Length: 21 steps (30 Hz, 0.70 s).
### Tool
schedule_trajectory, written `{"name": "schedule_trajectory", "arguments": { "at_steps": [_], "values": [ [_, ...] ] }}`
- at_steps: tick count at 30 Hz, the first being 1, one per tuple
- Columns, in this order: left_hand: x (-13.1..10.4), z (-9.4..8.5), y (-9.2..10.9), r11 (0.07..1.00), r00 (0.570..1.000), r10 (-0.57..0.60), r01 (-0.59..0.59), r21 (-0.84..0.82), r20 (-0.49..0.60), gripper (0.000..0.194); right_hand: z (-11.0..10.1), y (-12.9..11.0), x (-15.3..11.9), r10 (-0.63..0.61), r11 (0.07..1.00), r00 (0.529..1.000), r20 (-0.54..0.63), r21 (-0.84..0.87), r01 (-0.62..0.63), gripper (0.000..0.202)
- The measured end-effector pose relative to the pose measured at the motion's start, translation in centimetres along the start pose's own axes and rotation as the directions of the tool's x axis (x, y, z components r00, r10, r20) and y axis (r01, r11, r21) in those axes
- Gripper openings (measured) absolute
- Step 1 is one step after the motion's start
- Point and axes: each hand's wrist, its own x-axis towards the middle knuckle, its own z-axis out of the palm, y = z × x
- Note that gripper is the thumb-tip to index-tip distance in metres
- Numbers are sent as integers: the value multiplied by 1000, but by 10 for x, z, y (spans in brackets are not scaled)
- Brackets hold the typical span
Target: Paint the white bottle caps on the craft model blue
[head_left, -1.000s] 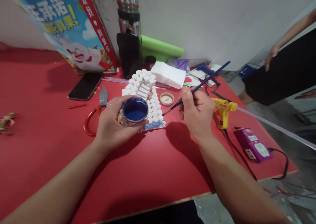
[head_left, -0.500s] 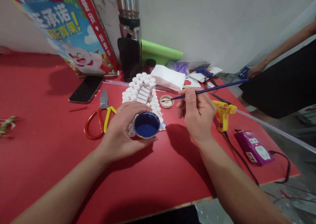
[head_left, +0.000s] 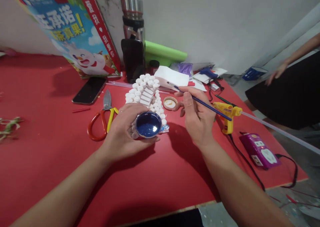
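My left hand [head_left: 125,130] is wrapped around a small cup of dark blue liquid [head_left: 148,125], its mouth tipped toward me. In my right hand [head_left: 200,113] a thin blue paintbrush [head_left: 207,105] is pinched, its dark tip pointing up and left, apart from the cup. Behind the cup stands a white model of rounded, pebble-like pieces with small steps [head_left: 147,95], partly hidden by my left hand. A small round lid [head_left: 170,103] with a yellowish smear inside lies between the model and my right hand.
Red-and-yellow scissors [head_left: 97,125] and a phone [head_left: 89,90] lie left. A yellow glue gun [head_left: 226,111] and purple power socket [head_left: 260,152] sit right, with cables. A steel flask [head_left: 132,10], printed box [head_left: 82,36] and white paper [head_left: 172,76] stand behind. Another person's hand [head_left: 276,74] hangs at far right.
The paintbrush has swung in my right hand: its tip rose from near the lid and its rear end dropped. The cup tilts slightly differently. The other person's hand has come away from a blue box.
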Motion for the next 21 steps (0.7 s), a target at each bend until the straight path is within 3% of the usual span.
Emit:
{"name": "schedule_trajectory", "arguments": {
  "at_steps": [8, 11, 16, 21],
  "values": [
    [-1, 3, -3, 999, 1000, -12, 13, 37, -8, 52, 0, -1, -1, -18, 999, 999, 26, -35, 19, 27],
    [-1, 3, -3, 999, 1000, 4, -3, 46, -13, 52, 2, -4, -1, -13, 1000, 1000, -14, -19, 13, 31],
    [-1, 3, -5, 997, 999, 34, -32, 66, -21, 51, 1, -6, 4, 106, 990, 988, -109, 106, -94, 48],
    [0, 2, -5, 996, 999, 52, -51, 72, -13, 54, -2, 2, 11, 106, 990, 977, -185, 115, -85, 49]
  ]
}}
